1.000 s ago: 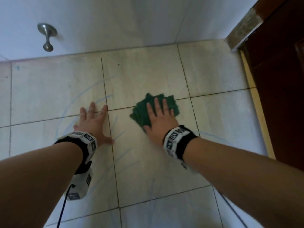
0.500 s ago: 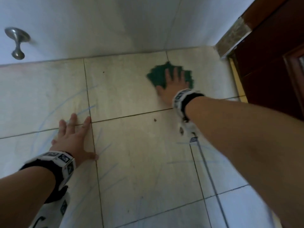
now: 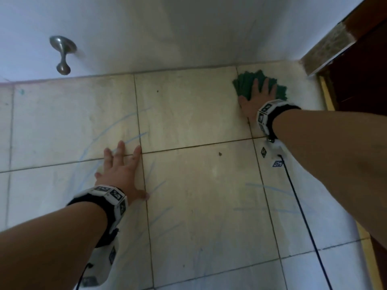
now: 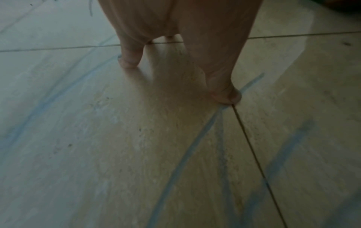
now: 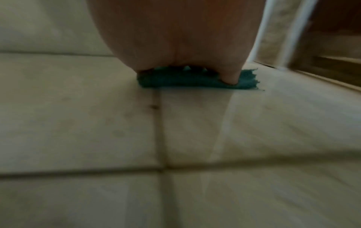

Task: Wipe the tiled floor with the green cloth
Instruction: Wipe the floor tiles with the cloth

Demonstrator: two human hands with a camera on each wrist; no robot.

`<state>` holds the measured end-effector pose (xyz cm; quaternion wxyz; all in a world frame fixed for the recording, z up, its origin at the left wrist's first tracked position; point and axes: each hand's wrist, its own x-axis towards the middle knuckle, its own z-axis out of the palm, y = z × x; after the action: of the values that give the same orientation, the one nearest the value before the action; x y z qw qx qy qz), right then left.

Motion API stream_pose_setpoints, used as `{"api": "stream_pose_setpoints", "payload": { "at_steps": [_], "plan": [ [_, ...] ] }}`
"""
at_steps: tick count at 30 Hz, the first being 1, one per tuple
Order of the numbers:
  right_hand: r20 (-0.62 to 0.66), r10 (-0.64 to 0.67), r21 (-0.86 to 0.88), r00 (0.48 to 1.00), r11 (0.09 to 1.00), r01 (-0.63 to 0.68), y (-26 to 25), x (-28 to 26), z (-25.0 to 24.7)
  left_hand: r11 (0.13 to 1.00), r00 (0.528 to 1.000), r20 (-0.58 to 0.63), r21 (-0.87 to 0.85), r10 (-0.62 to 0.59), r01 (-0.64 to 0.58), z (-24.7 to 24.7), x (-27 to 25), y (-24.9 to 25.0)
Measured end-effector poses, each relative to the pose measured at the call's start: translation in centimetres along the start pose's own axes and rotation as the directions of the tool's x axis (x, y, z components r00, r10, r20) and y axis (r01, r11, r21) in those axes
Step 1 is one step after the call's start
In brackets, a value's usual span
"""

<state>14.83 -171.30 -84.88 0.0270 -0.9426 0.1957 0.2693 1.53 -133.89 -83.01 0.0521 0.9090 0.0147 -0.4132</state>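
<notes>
Near the wall, right hand (image 3: 257, 96) presses flat on green cloth (image 3: 245, 83).

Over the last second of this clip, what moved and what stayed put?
The right hand pushed the green cloth away from the person and rightward across the tiled floor, from the middle tiles to the far corner by the wall and door frame. The left hand stayed flat on the floor, fingers spread; nothing was picked up or released.

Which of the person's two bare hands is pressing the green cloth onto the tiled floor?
The right hand, spread flat on the crumpled green cloth near the wall corner; the left hand rests on bare beige floor tile.
</notes>
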Motion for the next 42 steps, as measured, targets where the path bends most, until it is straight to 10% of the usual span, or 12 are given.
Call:
{"api": "stream_pose_setpoints", "payload": {
  "at_steps": [3, 8, 12, 17, 23, 30, 35, 42],
  "plan": [
    [0.024, -0.271, -0.064, 0.962, 0.960, 0.272, -7.3, -1.8, 0.3, 1.000, 1.000, 0.024, -0.002, 0.001, -0.001, -0.1, 0.0, 0.1],
    [0.179, -0.645, -0.164, 0.743, 0.725, 0.669, -16.9, -8.2, 3.7, 1.000, 0.999, 0.035, 0.004, 0.002, -0.002, -0.1, 0.2, 0.1],
    [0.159, -0.627, -0.170, 0.763, 0.744, 0.647, -16.0, -6.5, 3.4, 1.000, 0.999, 0.037, 0.006, -0.003, 0.003, -0.1, 0.1, 0.0],
    [-0.003, -0.284, -0.088, 0.959, 0.955, 0.283, -6.2, 0.4, -0.2, 1.000, 0.999, 0.033, 0.004, -0.009, 0.008, 0.0, 0.1, 0.0],
    [-0.038, 0.055, 0.032, 0.998, 0.998, -0.054, 4.4, 3.5, -2.3, 1.000, 0.999, 0.033, 0.012, -0.005, 0.004, 0.1, 0.3, 0.0],
    [-0.036, -0.254, -0.052, 0.966, 0.966, 0.252, -8.9, 1.0, -0.1, 1.000, 0.998, 0.054, 0.004, -0.012, 0.012, -0.1, 0.1, 0.2],
    [0.073, -0.583, -0.125, 0.809, 0.799, 0.588, -20.1, -4.9, 3.1, 1.000, 0.997, 0.071, 0.012, -0.017, 0.016, -0.2, 0.1, 0.3],
    [0.114, -0.664, -0.219, 0.739, 0.709, 0.670, -18.3, -9.3, 5.3, 1.000, 0.998, 0.069, 0.023, 0.000, -0.001, -0.2, 0.2, 0.4]
  ]
}}
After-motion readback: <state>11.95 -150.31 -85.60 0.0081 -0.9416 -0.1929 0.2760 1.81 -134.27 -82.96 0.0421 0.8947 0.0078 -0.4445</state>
